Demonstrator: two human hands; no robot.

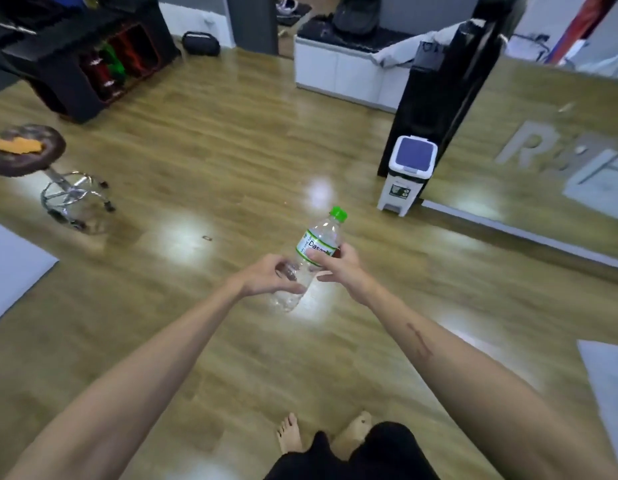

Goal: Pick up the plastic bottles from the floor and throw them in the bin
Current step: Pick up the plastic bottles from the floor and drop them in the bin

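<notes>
Floorboards (203,140) of glossy wood spread beneath us, with the white bin (407,174), lid closed, standing well ahead to the right. Both our arms reach forward: our right hand (338,268) grasps the clear bottle (309,259) at its label, while our left hand (269,277) curls around its lower body, green cap tilted up and away.

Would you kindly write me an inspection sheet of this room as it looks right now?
Surface: wooden floor, glossy with light reflections.
Job's things: clear plastic bottle with green cap, held in the air; white bin with its lid closed, beside a black column.
Clutter: small dark object on the floor; rolling stool; black shelf unit.
Hands: left hand holds the bottle's lower part; right hand grips the label.
Cables: nothing seen.
Surroundings: white cabinet, grey mats at both edges.
</notes>
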